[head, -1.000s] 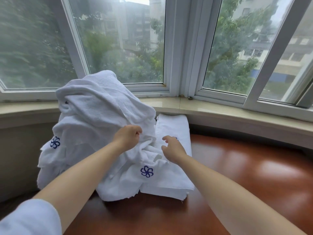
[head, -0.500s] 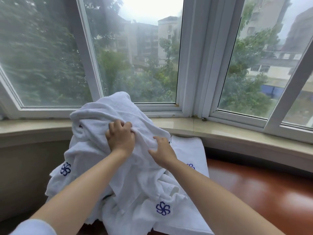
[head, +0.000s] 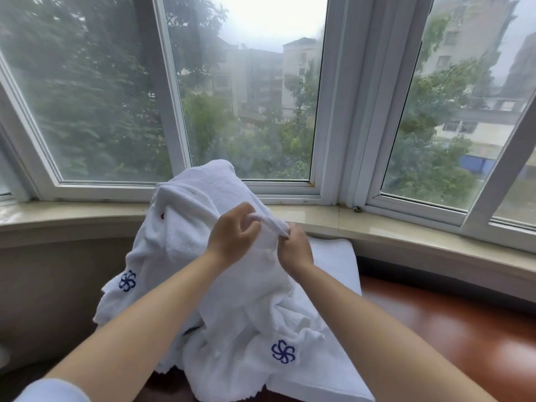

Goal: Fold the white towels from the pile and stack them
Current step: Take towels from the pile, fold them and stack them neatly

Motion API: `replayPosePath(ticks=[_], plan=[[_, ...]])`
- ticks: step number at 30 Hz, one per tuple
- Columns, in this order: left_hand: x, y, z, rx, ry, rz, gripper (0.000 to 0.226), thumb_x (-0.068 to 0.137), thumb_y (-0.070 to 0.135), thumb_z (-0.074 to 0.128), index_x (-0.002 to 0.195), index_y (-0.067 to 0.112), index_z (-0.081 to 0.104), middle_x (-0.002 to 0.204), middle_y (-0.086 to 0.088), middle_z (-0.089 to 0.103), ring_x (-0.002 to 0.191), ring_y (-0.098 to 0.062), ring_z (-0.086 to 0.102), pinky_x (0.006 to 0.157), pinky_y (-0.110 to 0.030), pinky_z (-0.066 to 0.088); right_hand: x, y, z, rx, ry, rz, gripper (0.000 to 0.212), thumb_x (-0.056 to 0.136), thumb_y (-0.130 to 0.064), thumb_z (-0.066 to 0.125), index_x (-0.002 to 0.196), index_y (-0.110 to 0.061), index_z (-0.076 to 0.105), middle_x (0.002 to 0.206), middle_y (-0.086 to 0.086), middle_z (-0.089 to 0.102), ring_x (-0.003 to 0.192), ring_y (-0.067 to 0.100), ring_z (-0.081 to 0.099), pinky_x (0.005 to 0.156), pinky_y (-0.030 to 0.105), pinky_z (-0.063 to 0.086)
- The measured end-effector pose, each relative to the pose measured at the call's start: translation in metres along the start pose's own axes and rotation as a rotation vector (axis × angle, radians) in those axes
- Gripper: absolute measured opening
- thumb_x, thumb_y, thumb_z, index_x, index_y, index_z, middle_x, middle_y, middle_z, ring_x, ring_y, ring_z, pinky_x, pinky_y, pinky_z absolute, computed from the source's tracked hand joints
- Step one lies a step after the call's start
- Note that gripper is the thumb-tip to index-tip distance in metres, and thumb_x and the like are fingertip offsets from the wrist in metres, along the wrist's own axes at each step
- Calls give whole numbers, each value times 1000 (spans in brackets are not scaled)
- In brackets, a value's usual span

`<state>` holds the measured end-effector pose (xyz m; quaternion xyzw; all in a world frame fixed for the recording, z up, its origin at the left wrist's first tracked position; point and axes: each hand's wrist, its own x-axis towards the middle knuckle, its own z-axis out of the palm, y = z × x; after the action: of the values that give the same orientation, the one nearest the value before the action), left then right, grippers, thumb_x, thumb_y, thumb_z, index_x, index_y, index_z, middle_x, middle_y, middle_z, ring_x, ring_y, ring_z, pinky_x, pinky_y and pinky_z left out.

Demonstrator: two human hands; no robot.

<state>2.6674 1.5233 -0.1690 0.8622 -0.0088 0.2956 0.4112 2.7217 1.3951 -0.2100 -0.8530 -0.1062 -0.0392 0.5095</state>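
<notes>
A tall heap of white towels [head: 185,236] with blue flower logos leans against the window ledge at the centre. My left hand [head: 232,236] and my right hand [head: 294,246] are close together near the heap's top. Both pinch a rolled hem of one white towel [head: 271,223] stretched between them. A folded white towel [head: 333,256] lies flat on the table to the right of the heap, partly covered by it.
A stone window ledge [head: 406,236] curves behind the towels under a white-framed bay window [head: 333,111]. The glossy reddish-brown table [head: 464,343] extends to the right. A dim wall panel [head: 43,285] stands at the left.
Both hands rose from low on the heap to its top and came together. They took hold of a towel's hem. The camera tilted upward.
</notes>
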Motion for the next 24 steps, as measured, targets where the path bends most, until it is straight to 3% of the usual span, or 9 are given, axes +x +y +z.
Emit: replayPosePath(ticks=[1,2,4,7,9,12,15,20,24], plan=[[-3,-7,-3,51,-25,8,7,74,24,55,82,25,55,80,11,52,75,-10,50,71,-31,44,-3,-1,-7,90,70,58,16,90,-14,38,95,-14,53,96,5,60,86,26,54,71,34,43],[-5,-15,-7,145,-80,12,26,75,25,61,101,22,60,100,6,55,93,-15,52,86,-34,44,-6,-1,-15,178,134,110,15,89,-13,37,94,-15,52,91,2,60,85,26,55,72,36,44],[-9,-30,-13,451,-232,-64,56,75,35,68,129,27,53,131,1,43,124,-23,35,108,-36,30,-12,-1,-29,305,245,168,16,88,-10,36,89,-18,49,81,-5,55,81,24,53,70,34,43],[-17,-30,-11,722,-320,-152,34,83,45,63,114,32,63,143,2,34,135,-22,19,116,-44,8,-23,0,-44,385,322,219,17,90,-13,35,90,-20,50,78,-7,52,79,22,50,67,30,38],[-23,-19,-3,747,-309,-136,26,94,43,50,97,22,64,133,-1,49,131,-23,32,115,-51,10,-34,3,-50,397,315,288,17,90,-18,35,93,-20,52,81,-3,55,79,23,52,69,31,39],[-37,3,7,447,-257,-164,27,100,36,42,79,19,42,87,-4,60,94,-30,55,86,-39,37,-53,11,-59,419,293,345,16,91,-20,36,95,-19,51,86,3,58,75,23,52,64,30,39],[-55,21,16,129,-209,-218,28,99,26,49,74,18,39,66,5,43,69,-22,44,59,-32,27,-71,17,-75,497,106,320,21,91,-16,44,111,-19,51,101,8,62,82,23,56,66,28,44],[-77,52,33,-185,-173,-350,22,100,25,50,83,11,51,73,1,48,65,-11,42,59,-25,35,-101,30,-90,371,-384,114,69,75,4,71,127,-26,37,117,-1,53,95,13,55,52,12,46],[-90,72,42,-602,-212,-501,31,102,18,45,71,15,51,60,4,55,58,-11,47,49,-18,43,-115,46,-87,326,-246,112,48,77,-12,75,120,-20,56,106,1,67,98,21,64,78,32,55]])
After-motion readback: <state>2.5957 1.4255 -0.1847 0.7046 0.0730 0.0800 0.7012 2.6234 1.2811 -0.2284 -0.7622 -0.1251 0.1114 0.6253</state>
